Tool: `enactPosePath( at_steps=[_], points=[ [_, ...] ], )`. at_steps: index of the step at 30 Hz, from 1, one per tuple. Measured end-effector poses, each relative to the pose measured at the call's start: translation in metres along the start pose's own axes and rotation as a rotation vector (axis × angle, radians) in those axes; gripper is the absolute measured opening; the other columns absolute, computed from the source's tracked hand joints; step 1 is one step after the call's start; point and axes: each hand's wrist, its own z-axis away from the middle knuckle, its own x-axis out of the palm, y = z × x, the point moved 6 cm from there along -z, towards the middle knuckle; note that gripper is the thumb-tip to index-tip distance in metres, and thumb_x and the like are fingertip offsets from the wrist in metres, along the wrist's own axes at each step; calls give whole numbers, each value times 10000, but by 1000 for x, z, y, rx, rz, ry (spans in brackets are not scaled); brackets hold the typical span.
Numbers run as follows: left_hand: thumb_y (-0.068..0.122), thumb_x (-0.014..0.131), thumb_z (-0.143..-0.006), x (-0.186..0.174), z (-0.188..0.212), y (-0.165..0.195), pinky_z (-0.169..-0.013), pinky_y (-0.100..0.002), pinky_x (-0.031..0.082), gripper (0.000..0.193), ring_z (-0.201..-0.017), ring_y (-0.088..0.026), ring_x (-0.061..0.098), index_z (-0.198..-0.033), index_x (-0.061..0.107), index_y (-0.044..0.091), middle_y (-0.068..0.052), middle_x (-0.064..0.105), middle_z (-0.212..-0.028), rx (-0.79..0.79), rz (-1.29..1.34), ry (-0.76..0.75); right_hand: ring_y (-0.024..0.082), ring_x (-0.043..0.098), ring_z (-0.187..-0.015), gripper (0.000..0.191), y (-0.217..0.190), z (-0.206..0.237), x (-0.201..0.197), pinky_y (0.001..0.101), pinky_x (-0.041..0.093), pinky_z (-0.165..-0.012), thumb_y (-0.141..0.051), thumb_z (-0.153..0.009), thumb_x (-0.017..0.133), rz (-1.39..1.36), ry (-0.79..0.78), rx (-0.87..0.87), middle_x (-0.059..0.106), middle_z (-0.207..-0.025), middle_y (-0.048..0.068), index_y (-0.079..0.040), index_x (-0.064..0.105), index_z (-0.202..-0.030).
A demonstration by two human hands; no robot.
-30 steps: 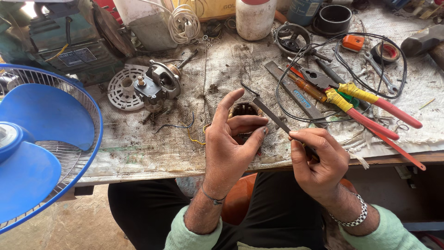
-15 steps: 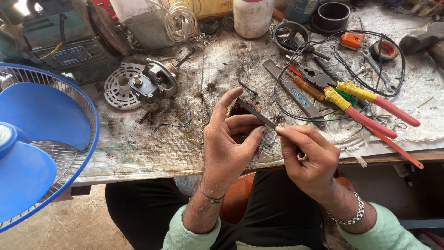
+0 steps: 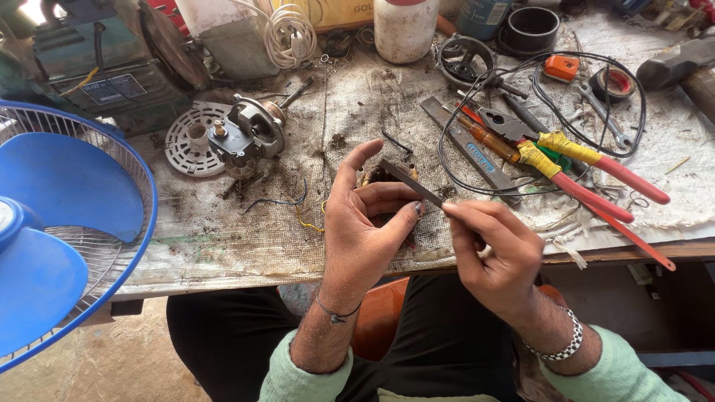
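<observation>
In the head view, the left hand (image 3: 361, 227) was curled around a small dark wound part (image 3: 376, 179), its grip closed on that part just above the near edge of the desk (image 3: 246, 249); most of the part was hidden behind the fingers. The right hand (image 3: 495, 257) pinched a thin flat metal blade (image 3: 410, 181) between thumb and fingers, grip clenched on its near end, while the far end of the blade lay slantwise across the part, touching it. Beyond the hands, red-handled pliers (image 3: 588, 175) with yellow tape lay on the stained cloth, ringed by a loop of black cable (image 3: 544, 67). A small grey motor (image 3: 249, 134) sat to the left beside a white round grille (image 3: 190, 138). A blue fan (image 3: 52, 231) stood at the far left, off the desk. A white jar (image 3: 404, 28) stood at the back.
</observation>
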Motion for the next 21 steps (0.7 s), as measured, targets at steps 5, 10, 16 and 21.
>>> enactPosePath(
  at_steps=[5, 10, 16, 21],
  points=[
    [-71, 712, -858, 1, -2, -1, -911, -327, 654, 771, -1019, -223, 777, -1526, 335, 1, -175, 765, -1051, -5, 56, -1, 51, 581, -658, 188, 5, 1, -1, 207, 427, -550, 55, -941, 728, -9, 2, 70, 727, -982, 67, -27, 730, -1111],
    [-76, 706, -843, 1, -1, -2, -893, -329, 652, 782, -1015, -223, 778, -1526, 334, 9, -172, 765, -1040, -30, 12, -6, 47, 613, -744, 189, 4, 1, 0, 191, 454, -599, 33, -982, 724, -14, -19, 27, 718, -1028, 64, -29, 724, -1160],
    [-82, 701, -858, 0, -1, -2, -950, -336, 645, 763, -1054, -231, 772, -1521, 330, -12, -190, 769, -1099, -9, 49, -11, 36, 570, -681, 180, 5, 5, -6, 179, 420, -539, 36, -985, 710, -41, 27, 74, 723, -1008, 52, -30, 725, -1152],
    [-87, 697, -867, 1, -2, -1, -958, -341, 636, 760, -1072, -238, 771, -1524, 320, -20, -208, 771, -1118, 1, 75, -20, 36, 587, -718, 180, 4, 3, 1, 196, 445, -586, 25, -995, 725, 0, -18, 25, 715, -1044, 66, -13, 725, -1171]
  ],
)
